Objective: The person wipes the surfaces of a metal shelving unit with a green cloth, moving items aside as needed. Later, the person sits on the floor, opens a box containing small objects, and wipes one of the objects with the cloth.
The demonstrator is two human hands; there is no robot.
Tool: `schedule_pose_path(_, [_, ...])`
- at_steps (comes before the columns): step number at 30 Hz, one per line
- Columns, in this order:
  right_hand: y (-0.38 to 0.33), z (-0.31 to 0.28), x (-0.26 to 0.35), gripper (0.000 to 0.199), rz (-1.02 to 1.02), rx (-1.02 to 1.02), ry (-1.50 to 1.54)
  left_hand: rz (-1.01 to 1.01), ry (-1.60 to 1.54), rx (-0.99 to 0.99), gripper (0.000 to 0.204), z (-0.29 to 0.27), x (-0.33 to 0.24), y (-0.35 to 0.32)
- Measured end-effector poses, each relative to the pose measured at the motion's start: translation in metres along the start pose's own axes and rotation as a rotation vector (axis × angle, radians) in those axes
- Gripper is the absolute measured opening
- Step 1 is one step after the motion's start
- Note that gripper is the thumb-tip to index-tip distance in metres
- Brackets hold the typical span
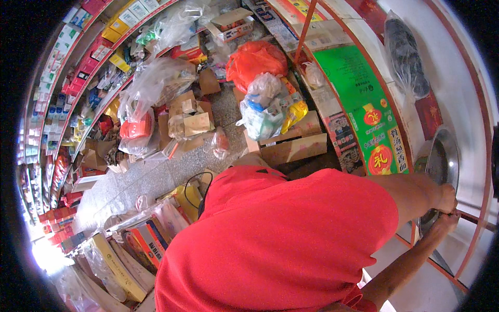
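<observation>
Gripping what seems a metal pan (442, 161), both hands (447, 208) close together above a cluttered shop floor (156, 177).

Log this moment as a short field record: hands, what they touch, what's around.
left hand: at the rim of the metal pan, fingers curled
right hand: just below the left, at the red rail
grip: hidden, cannot tell
shirt: red, fills the lower middle
floor: boxes, filled bags
left side: stocked shelves
</observation>
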State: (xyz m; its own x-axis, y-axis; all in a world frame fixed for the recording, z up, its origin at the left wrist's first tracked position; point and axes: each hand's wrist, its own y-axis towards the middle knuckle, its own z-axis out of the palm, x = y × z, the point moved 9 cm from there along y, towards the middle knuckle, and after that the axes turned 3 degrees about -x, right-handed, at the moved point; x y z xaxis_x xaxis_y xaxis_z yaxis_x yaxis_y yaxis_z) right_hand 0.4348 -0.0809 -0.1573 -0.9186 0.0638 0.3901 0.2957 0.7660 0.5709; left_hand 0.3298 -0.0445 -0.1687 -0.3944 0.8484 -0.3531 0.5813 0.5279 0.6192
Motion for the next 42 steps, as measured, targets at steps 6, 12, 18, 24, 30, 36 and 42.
schedule_pose_path(6, [0.003,0.005,-0.008,0.032,0.084,-0.019,-0.054,0.005,0.01,0.051,0.027,-0.006,0.005,-0.006])
schedule_pose_path(12, [0.013,0.021,-0.081,0.028,0.269,-0.164,0.531,0.082,0.039,0.003,0.024,-0.015,-0.006,-0.016])
schedule_pose_path(18, [0.017,0.011,-0.024,0.022,0.009,0.084,0.363,-0.001,-0.034,-0.014,0.022,-0.031,0.003,-0.018])
schedule_pose_path(24, [-0.036,-0.037,0.074,0.045,0.757,-0.052,1.142,-0.047,-0.301,-0.055,0.029,-0.078,-0.023,-0.048])
schedule_pose_path(30, [-0.17,-0.036,0.207,0.053,0.267,0.21,0.876,0.049,-0.52,-0.056,0.036,-0.225,-0.017,-0.203])
schedule_pose_path(36, [-0.324,0.111,0.298,0.038,0.228,0.817,0.421,-0.347,-0.569,-0.035,0.062,-0.219,0.082,-0.438])
schedule_pose_path(42, [-0.464,0.207,0.447,0.042,0.156,1.435,0.754,-1.044,-0.91,-0.063,0.056,-0.248,0.131,-0.664])
